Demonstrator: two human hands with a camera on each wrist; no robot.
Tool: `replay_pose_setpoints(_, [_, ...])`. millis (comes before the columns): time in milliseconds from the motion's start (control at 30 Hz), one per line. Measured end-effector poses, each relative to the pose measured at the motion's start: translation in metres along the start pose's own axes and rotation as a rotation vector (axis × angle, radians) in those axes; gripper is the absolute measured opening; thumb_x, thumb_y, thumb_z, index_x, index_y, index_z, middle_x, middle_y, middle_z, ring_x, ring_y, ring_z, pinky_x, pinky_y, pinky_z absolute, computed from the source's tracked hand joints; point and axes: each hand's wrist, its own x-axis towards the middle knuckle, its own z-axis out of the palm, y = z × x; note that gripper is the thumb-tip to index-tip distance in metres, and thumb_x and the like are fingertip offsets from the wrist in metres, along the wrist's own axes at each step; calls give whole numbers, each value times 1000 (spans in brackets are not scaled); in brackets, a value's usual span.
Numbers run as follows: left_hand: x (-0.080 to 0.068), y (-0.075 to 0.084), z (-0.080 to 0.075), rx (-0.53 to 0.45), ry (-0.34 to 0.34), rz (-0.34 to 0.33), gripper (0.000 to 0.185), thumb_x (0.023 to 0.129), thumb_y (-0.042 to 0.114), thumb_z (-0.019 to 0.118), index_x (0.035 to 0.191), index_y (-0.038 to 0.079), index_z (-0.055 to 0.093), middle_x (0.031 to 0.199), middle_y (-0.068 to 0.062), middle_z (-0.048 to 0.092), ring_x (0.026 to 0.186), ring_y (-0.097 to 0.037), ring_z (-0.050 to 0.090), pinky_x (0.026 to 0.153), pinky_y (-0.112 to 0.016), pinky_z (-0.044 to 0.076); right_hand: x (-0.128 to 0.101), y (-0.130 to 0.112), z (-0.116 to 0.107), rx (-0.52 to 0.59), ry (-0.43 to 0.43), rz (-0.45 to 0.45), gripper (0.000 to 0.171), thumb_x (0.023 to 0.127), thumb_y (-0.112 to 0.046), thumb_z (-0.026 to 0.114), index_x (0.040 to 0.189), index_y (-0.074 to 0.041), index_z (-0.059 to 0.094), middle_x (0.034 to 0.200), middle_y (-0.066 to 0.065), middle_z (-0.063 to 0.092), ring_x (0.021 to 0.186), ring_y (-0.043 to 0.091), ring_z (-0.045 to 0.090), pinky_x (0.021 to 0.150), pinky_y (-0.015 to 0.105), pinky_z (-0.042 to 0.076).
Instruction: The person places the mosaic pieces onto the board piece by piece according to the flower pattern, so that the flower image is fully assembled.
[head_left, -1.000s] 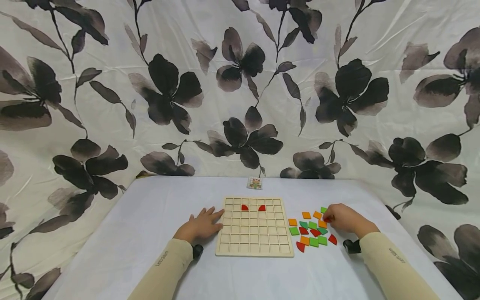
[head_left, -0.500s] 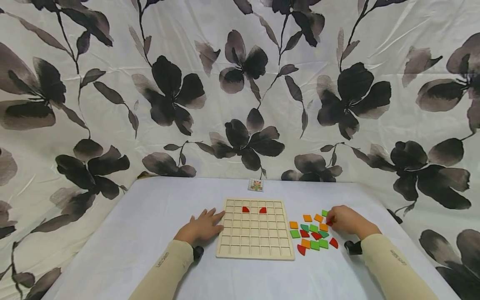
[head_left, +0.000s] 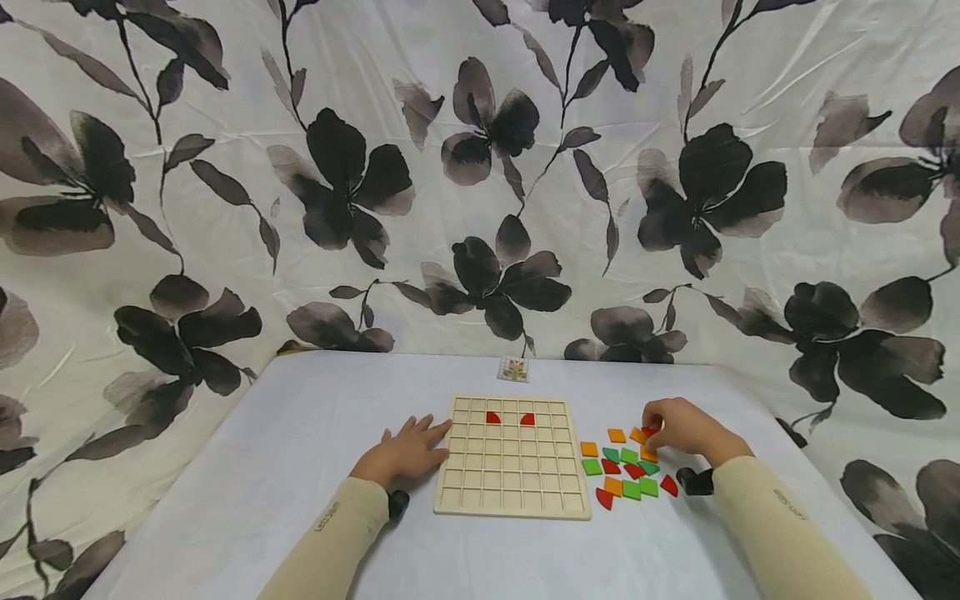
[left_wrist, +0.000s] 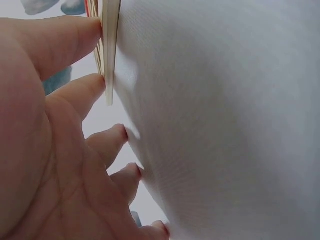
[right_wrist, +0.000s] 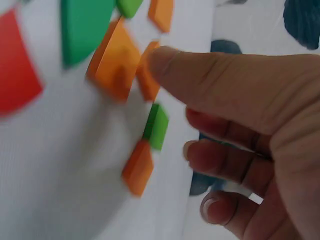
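A: Head view: left hand (head_left: 402,452) lies flat on the white tablecloth (head_left: 300,467), fingers straight, tips against the left edge of the wooden grid board (head_left: 512,456). The left wrist view confirms it: fingertips (left_wrist: 97,30) touch the board's thin pale edge (left_wrist: 110,45), and nothing is gripped.

B: Right hand (head_left: 678,427)?

A: It sits over the far end of the loose tiles (head_left: 626,462), just right of the board. Head view hides what the fingers do. The right wrist view shows the thumb tip (right_wrist: 162,62) against an orange tile (right_wrist: 146,75), the other fingers curled; a red bit shows under the hand in the head view, hold unclear.

B: Room?

A: Bare cloth lies in front of the board and to the left; floral fabric (head_left: 480,167) backs the table.

B: Shapes?

A: Flat glossy tiles, squares and quarter-rounds in orange, green and red. Two red quarter-rounds (head_left: 510,417) sit in the board's top row. A small card (head_left: 513,368) stands at the far edge.
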Motion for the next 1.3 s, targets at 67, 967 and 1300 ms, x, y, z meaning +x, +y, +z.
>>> replay_pose_setpoints(67, [1, 0, 0, 1, 3, 0, 58, 98, 44, 49, 151, 25, 36, 160, -14, 27, 148, -44, 16, 111, -73, 10, 5, -7, 2, 23, 20, -9, 23, 78, -17, 81, 95, -13, 67, 89, 0, 62, 84, 19, 52, 79, 36, 53])
replay_pose_setpoints(967, [-5, 3, -1, -20, -2, 7, 57, 98, 42, 50, 150, 24, 38, 159, -14, 28, 148, -44, 16, 112, -72, 11, 54, -114, 39, 4, 147, -164, 19, 83, -18, 77, 100, -20, 69, 94, -3, 64, 85, 15, 55, 83, 38, 51])
replay_pose_setpoints(1300, [-5, 3, -2, -15, 5, 8, 57, 97, 42, 51, 150, 24, 39, 159, -14, 28, 148, -44, 17, 111, -73, 11, 65, -140, 50, 4, 159, -230, 18, 81, -16, 78, 97, -19, 70, 92, -3, 67, 86, 15, 59, 82, 38, 51])
